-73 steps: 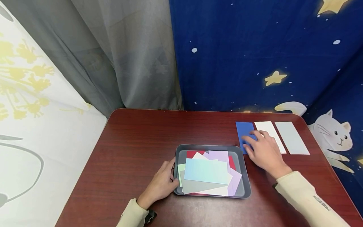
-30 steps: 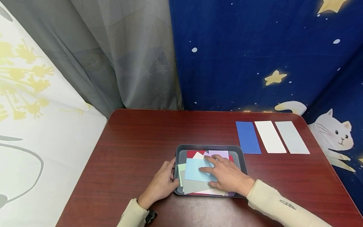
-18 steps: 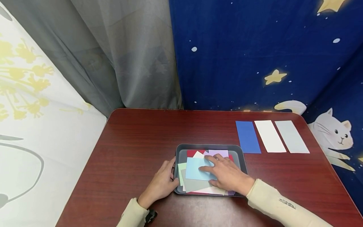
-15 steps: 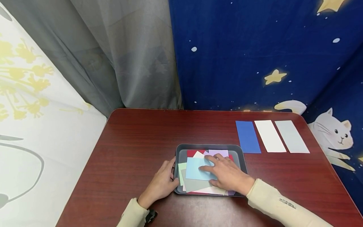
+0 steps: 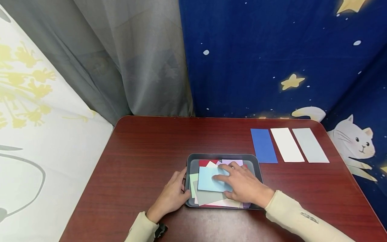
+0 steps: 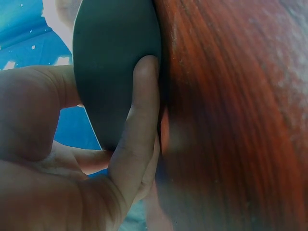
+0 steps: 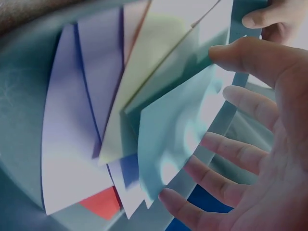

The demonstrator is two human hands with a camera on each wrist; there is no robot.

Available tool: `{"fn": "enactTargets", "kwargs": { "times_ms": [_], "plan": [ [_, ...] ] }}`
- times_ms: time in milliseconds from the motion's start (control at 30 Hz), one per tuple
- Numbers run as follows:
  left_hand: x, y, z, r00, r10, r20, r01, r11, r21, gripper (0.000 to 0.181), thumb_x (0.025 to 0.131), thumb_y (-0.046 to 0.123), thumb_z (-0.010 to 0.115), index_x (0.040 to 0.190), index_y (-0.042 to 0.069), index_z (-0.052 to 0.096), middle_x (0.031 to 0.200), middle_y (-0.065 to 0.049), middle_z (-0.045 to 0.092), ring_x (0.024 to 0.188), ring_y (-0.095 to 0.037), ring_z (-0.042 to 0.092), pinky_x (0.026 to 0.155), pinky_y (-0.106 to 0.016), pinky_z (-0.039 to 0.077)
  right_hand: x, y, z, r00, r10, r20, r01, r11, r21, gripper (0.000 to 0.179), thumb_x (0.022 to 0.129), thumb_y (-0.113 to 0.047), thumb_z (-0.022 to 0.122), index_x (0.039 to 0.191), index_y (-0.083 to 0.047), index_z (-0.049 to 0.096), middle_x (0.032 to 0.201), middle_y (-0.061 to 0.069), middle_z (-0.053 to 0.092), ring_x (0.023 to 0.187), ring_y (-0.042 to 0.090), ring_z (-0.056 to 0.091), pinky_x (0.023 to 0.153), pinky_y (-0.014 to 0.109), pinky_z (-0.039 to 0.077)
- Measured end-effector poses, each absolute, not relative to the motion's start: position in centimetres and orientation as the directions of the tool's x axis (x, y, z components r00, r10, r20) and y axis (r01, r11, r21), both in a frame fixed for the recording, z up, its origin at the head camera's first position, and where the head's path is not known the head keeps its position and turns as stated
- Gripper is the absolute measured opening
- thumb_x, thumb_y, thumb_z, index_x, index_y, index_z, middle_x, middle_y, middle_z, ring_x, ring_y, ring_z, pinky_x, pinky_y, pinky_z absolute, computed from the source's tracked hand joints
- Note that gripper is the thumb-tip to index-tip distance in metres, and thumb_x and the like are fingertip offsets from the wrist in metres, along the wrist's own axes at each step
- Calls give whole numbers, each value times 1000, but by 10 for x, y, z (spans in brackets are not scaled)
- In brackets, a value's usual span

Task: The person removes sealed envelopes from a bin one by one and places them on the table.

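A dark grey tray (image 5: pixel 223 156) holds a loose pile of coloured paper cards. On top lies a light blue card (image 5: pixel 208 179), over a grey card (image 5: pixel 208 197) and several others. My left hand (image 5: pixel 170 193) grips the tray's left side; the left wrist view shows fingers on both sides of the tray's wall (image 6: pixel 113 57). My right hand (image 5: pixel 246 186) reaches over the pile with spread fingers touching the light blue card and its thumb by the card's near edge. In the right wrist view those fingers line up along the light blue card (image 7: pixel 168 130). The hand hides the pile's right part.
Behind the tray to the right, a blue card (image 5: pixel 264 146), a white card (image 5: pixel 287 145) and a pale grey card (image 5: pixel 310 145) lie in a row on the dark red table (image 5: pixel 151 148). Curtains hang close beyond the table's far edge.
My right hand has moved left from over the blue card in the row onto the pile in the tray. The light blue card has shifted slightly. My left hand has stayed in place.
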State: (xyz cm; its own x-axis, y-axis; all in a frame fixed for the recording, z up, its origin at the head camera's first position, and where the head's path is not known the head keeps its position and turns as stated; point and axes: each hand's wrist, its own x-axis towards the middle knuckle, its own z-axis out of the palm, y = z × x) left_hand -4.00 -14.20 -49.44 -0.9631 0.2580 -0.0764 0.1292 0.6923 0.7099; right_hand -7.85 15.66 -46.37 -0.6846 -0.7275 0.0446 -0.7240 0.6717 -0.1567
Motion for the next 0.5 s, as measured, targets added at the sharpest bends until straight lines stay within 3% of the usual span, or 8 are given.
{"fn": "enactTargets", "kwargs": {
  "times_ms": [167,500],
  "plan": [
    [-40,-142,-494,-964,256,-77,127,692,711,82,88,1,71,165,-6,41,128,-12,57,82,-5,58,67,-26,52,-77,158,-458,-703,-710,36,-704,689,-172,58,86,-34,91,141,-28,75,150,12,62,120,33,59,90,62,58],
    [-40,-142,-494,-964,258,-66,134,684,717,84,87,1,71,165,-4,40,127,-11,57,82,-4,58,67,-26,53,-77,165,-454,-718,-692,75,-694,702,-162,59,84,-37,91,140,-29,76,149,11,64,118,32,59,83,58,56]
  ]
}}
